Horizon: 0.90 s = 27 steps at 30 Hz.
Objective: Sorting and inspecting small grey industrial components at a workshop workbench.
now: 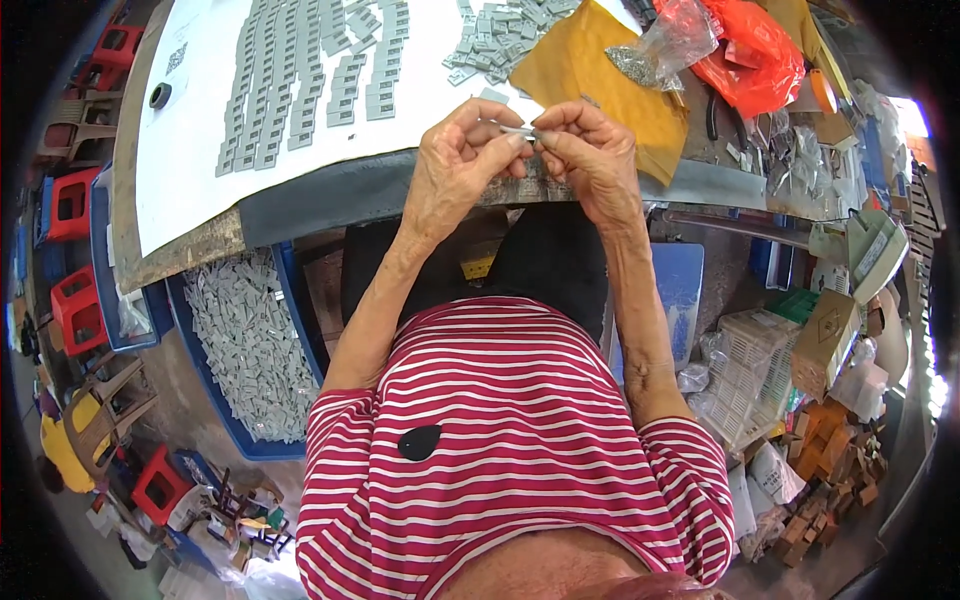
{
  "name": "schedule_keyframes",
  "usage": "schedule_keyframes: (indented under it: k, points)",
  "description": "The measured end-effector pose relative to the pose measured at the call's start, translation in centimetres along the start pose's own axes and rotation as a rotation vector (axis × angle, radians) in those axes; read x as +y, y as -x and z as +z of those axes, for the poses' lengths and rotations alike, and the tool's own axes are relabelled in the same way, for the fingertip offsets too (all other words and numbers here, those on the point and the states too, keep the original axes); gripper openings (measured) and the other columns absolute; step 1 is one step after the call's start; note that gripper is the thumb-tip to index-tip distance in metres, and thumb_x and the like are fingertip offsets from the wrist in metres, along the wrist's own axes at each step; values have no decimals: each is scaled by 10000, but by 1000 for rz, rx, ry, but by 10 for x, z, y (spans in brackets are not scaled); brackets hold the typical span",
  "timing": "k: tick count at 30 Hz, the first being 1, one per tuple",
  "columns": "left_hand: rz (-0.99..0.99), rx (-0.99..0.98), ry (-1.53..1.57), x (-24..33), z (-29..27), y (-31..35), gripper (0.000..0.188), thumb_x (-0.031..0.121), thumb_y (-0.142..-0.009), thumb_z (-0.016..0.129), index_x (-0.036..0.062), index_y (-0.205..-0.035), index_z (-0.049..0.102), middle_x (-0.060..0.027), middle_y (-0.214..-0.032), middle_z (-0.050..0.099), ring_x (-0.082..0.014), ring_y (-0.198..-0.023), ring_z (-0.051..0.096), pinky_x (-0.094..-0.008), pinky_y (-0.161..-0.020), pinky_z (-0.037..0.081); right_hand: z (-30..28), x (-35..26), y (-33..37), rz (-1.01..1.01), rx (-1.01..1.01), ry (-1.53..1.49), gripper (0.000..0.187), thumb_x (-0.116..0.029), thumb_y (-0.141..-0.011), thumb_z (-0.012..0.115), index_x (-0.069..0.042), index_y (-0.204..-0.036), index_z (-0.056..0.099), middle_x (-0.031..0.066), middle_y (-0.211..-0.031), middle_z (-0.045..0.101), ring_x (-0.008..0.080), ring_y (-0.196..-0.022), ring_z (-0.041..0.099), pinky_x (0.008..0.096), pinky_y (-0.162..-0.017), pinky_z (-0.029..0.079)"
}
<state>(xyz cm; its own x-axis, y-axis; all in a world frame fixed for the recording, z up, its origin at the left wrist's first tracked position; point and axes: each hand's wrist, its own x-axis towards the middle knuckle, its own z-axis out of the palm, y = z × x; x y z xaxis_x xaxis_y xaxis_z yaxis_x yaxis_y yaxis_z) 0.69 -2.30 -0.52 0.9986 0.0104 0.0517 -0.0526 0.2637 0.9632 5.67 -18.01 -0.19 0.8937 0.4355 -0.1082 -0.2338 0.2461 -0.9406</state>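
Observation:
Over the table's front edge, my two hands meet with a small light-grey plastic piece (520, 131) between them. My left hand (465, 150) pinches one end of it between thumb and fingers. The fingertips of my right hand (592, 155) close on its other end, and whatever else they hold there is too small to make out. Just beyond lie a loose heap of grey plastic pieces (505, 40) and a brown cloth or paper sheet (590, 70). Long overlapping rows of similar grey pieces (280, 80) cover the white sheet to the left.
A blue bin (205, 385) full of grey pieces stands below the table on the left. A red plastic bag (745, 60) and a clear bag of tiny parts (660, 60) lie at the right. A black tape roll (160, 96) sits far left; red stools (75, 205) stand beyond.

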Motion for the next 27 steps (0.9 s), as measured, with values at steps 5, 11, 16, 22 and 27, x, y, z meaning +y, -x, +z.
schedule_keyframes:
  k: [5,11,16,22,27]
  points:
    - [-36,36,-24,-3,1,2,171,90,-858,506,-2,-1000,536,-55,-729,613,-76,-638,551,-191,-580,445,4,0,4,-34,8,139,119,-18,-769,597,13,-883,599,15,-671,583,56,-542,514,170,-500,411]
    - [-56,75,-147,-4,0,4,175,70,-858,483,16,-1018,529,-30,-689,586,-58,-590,487,-192,-536,404,4,2,3,-19,38,150,109,-17,-760,604,7,-866,592,14,-681,576,59,-536,517,177,-482,420]
    - [-69,69,-154,-5,1,5,170,67,-858,474,16,-1016,513,-31,-681,581,-57,-588,481,-192,-537,402,4,4,1,9,44,180,124,-17,-754,610,14,-871,583,14,-680,569,58,-530,518,175,-462,416]
    - [-40,49,-212,-5,0,5,157,75,-855,476,16,-997,505,-30,-677,571,-56,-593,475,-188,-547,402,3,1,1,50,20,199,135,-22,-749,618,16,-873,581,16,-670,565,56,-523,517,171,-449,402]
    - [-126,-21,-98,-5,-5,4,175,93,-867,487,6,-1017,508,-32,-720,582,-57,-615,454,-183,-585,389,1,0,0,83,-5,211,124,-36,-753,619,9,-863,586,8,-659,563,53,-518,513,172,-446,396]
